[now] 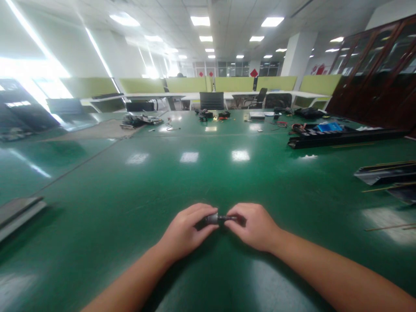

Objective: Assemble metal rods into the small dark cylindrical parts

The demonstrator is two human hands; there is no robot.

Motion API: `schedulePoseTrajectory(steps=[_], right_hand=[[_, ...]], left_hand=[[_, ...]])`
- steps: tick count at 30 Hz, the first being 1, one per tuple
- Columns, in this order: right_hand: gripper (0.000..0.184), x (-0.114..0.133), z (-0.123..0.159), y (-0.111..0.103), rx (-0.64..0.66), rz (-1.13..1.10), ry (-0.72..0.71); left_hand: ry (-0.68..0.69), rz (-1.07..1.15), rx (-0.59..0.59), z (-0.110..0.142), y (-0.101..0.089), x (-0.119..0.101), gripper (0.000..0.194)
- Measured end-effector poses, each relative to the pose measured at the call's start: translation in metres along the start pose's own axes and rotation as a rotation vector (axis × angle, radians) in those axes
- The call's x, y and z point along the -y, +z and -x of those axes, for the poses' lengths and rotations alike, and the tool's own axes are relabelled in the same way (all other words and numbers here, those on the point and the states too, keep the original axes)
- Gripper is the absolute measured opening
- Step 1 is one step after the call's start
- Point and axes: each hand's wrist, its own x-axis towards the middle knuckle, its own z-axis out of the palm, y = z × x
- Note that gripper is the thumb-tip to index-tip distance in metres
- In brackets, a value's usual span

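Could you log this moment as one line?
left hand: grips grey cylinder | right hand: pinches dark rod meeting it | below: green tabletop

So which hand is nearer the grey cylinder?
Left. The left hand has its fingers around the grey cylinder; the right hand is off to its right, fingers at the thin dark shaft.

Small grey cylinder and thin dark rod, end to end.
The cylinder [212,218], in the left hand [186,229], and the rod [224,218], in the right hand [256,226], lie level in one line over the green tabletop [201,182]; whether they touch it, or are one piece, is unclear.
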Motion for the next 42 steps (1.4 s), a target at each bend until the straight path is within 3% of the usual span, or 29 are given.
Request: schedulePoseTrajectory(steps=[42], right_hand=[[0.008, -0.0035, 0.0005, -0.0052, -0.032, -0.017, -0.003]], left_hand=[[-0.022, -0.008, -0.033, -0.0028, -0.0097, -0.0012, 0.026]])
